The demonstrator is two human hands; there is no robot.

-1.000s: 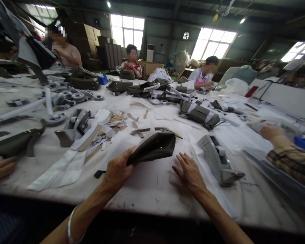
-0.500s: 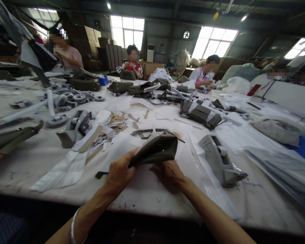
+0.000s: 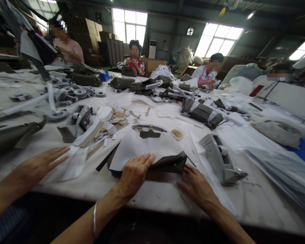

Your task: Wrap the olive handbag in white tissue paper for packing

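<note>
Lowered onto table [image 3: 152,200], olive bag [image 3: 167,164], left hand [image 3: 134,173] pressing, right hand [image 3: 197,186] beside

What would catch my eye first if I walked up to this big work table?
Probably the two hands at the near edge: the left hand lies flat on a white sheet covering a dark olive bag piece, and the right hand touches that piece's near edge. Just right of them stands a grey tape dispenser, and another person's hand rests on the table at far left.
</note>
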